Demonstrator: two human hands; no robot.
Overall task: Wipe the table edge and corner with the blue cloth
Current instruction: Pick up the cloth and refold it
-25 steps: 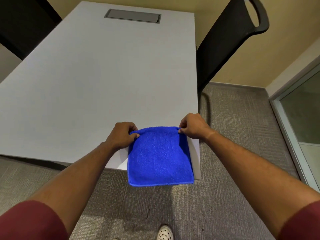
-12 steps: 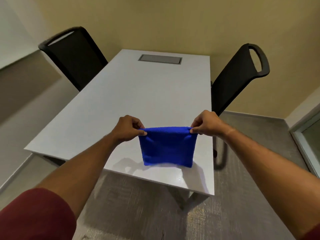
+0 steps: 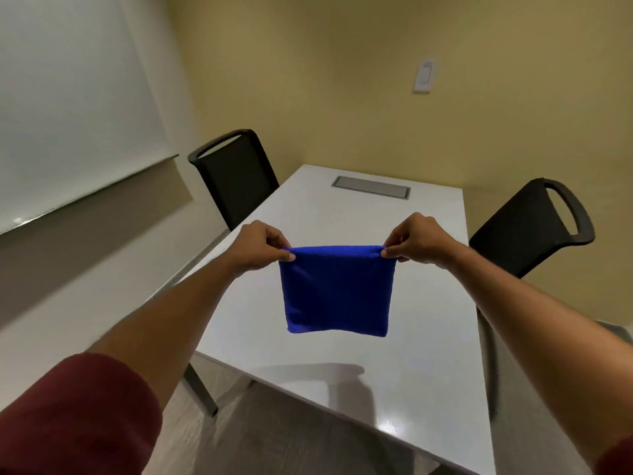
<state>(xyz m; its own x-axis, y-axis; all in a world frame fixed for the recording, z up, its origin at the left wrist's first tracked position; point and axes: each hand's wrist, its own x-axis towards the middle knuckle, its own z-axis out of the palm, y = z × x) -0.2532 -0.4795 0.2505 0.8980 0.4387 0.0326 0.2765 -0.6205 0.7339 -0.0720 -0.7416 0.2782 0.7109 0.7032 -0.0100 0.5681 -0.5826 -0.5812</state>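
I hold the blue cloth point(image 3: 337, 291) in the air above the desk point(image 3: 342, 217), folded to a rough square and hanging free, its lower hem clear of the surface and casting a shadow near the front edge. My left hand point(image 3: 262, 246) pinches the upper left corner between thumb and forefinger; my right hand point(image 3: 416, 240) pinches the upper right corner the same way, so that the top fold is drawn taut between them. The cloth touches nothing but my fingers. Two black chairs, one at the left point(image 3: 234, 173) and one at the right point(image 3: 529, 224), stand against the desk's long sides. By my judgement the step in hand is readying the cloth; it is not in contact with the edge at this moment. The next move calls for lowering it to the near edge of the desk, laying one palm flat on it, and drawing it along toward the corner with steady pressure.
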